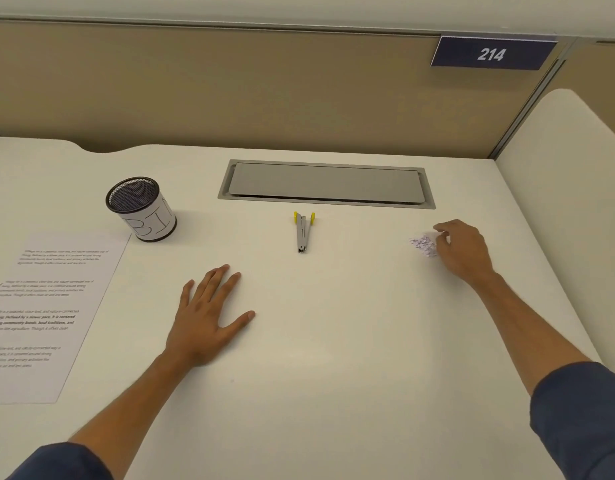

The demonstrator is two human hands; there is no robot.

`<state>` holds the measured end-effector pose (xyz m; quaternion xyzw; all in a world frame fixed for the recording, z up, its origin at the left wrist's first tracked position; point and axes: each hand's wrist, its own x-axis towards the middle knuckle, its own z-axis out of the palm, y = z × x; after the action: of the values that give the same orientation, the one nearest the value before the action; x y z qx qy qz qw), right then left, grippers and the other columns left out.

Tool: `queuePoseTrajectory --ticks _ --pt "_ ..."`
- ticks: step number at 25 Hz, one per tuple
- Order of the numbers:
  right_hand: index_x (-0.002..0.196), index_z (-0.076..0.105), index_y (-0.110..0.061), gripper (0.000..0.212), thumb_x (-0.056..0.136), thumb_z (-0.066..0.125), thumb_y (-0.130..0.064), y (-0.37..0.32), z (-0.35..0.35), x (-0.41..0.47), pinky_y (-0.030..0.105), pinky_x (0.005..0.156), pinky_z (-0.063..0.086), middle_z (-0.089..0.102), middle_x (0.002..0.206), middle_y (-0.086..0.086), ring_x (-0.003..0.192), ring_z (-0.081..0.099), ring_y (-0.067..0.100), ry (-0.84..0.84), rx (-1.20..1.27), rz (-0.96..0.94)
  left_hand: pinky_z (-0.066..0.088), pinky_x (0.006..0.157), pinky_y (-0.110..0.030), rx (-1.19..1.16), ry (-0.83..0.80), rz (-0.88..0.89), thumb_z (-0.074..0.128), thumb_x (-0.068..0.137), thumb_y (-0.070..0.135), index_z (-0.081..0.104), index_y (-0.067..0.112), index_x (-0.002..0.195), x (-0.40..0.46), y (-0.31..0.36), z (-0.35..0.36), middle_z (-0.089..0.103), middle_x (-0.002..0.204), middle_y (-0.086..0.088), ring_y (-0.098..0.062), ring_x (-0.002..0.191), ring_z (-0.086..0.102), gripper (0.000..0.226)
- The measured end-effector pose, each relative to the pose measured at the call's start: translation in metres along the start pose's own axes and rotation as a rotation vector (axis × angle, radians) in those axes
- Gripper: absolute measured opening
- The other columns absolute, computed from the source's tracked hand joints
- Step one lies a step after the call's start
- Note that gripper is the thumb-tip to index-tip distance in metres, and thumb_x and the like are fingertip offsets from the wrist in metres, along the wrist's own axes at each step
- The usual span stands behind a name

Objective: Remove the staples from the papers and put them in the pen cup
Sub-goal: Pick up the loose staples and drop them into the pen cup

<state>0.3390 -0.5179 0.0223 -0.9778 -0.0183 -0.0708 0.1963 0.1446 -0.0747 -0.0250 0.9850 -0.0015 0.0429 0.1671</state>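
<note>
Fingers [441, 237] of the right hand [463, 252] are curled together at the near edge of a small heap of staples [422, 244], on the right of the counter [333, 341] — whether one is already pinched cannot be told. The staples are judged to be tiny, light, stiff and sharp-ended; they would scatter easily, so a fingertip pinch or a sweep into the palm is suggested rather than a broad grab. The right wrist is bent, the palm turned down, the forearm stretched out from a blue sleeve [583, 420].

The left hand [207, 313] is laid flat on the counter, its fingers spread and holding nothing. The cup [141, 209] is seen far left — well apart from the heap — beside the papers [53, 306]. A staple remover [303, 232] lies untouched in the middle.
</note>
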Motion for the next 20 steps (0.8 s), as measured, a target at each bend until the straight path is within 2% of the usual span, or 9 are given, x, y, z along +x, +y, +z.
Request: queuePoseTrajectory --ticks 3,6,8,10,13,17,20 --pt "0.128 0.056 0.000 0.041 0.088 0.046 -0.002 0.009 -0.002 -0.002 0.043 0.097 0.042 0.052 0.131 0.019 0.118 0.051 0.037 -0.146 -0.139 0.041 0.004 0.122 -0.044 -0.002 0.001 0.003 0.031 0.088 0.074 0.026 0.034 0.153 0.000 0.000 0.001 0.015 0.163 0.011 -0.005 0.150 0.006 0.077" --pt "0.128 0.055 0.000 0.043 0.086 0.047 0.001 0.006 0.001 -0.008 0.041 0.093 0.044 0.050 0.129 0.016 0.115 0.051 0.035 -0.233 -0.160 -0.050 0.004 0.122 -0.044 0.005 0.005 0.004 0.030 0.088 0.074 0.026 0.034 0.153 0.001 -0.001 0.000 0.016 0.163 0.010 -0.006 0.150 0.007 0.077" --pt "0.132 0.053 -0.003 0.046 0.086 0.050 -0.004 0.005 -0.001 -0.010 0.042 0.095 0.045 0.050 0.131 0.015 0.117 0.051 0.035 -0.234 -0.142 -0.056 0.004 0.122 -0.044 0.009 0.002 0.003 0.030 0.088 0.074 0.026 0.034 0.153 0.001 -0.001 -0.001 0.015 0.163 0.010 -0.006 0.150 0.007 0.077" --pt "0.136 0.049 -0.004 0.051 0.086 0.057 -0.014 0.008 -0.005 -0.012 0.042 0.097 0.043 0.048 0.134 0.014 0.121 0.050 0.034 -0.229 -0.152 0.017 0.004 0.122 -0.043 0.006 -0.001 0.002 0.030 0.087 0.075 0.026 0.034 0.153 0.001 0.000 0.000 0.015 0.163 0.011 -0.005 0.150 0.006 0.078" --pt "0.124 0.056 -0.003 0.047 0.082 0.064 -0.021 0.011 -0.007 -0.013 0.039 0.093 0.042 0.052 0.124 0.015 0.114 0.052 0.034 -0.274 -0.186 0.107 0.003 0.122 -0.043 0.002 0.004 0.003 0.030 0.087 0.074 0.026 0.034 0.153 0.001 0.000 -0.001 0.015 0.163 0.010 -0.006 0.150 0.007 0.077" --pt "0.105 0.066 0.004 0.027 0.082 0.061 -0.009 -0.002 -0.004 -0.009 0.040 0.086 0.046 0.065 0.105 0.019 0.099 0.059 0.038 -0.187 -0.069 0.080 0.003 0.122 -0.043 0.012 0.005 0.002 0.030 0.088 0.074 0.027 0.033 0.153 0.001 0.000 -0.001 0.015 0.163 0.010 -0.006 0.150 0.007 0.077" --pt "0.116 0.065 -0.002 0.033 0.083 0.060 -0.004 -0.009 -0.004 -0.005 0.037 0.093 0.044 0.067 0.111 0.014 0.104 0.061 0.033 -0.168 0.066 0.085 0.004 0.122 -0.044 0.008 0.007 0.003 0.031 0.088 0.074 0.027 0.033 0.153 0.001 -0.001 -0.001 0.016 0.163 0.010 -0.006 0.150 0.008 0.077"
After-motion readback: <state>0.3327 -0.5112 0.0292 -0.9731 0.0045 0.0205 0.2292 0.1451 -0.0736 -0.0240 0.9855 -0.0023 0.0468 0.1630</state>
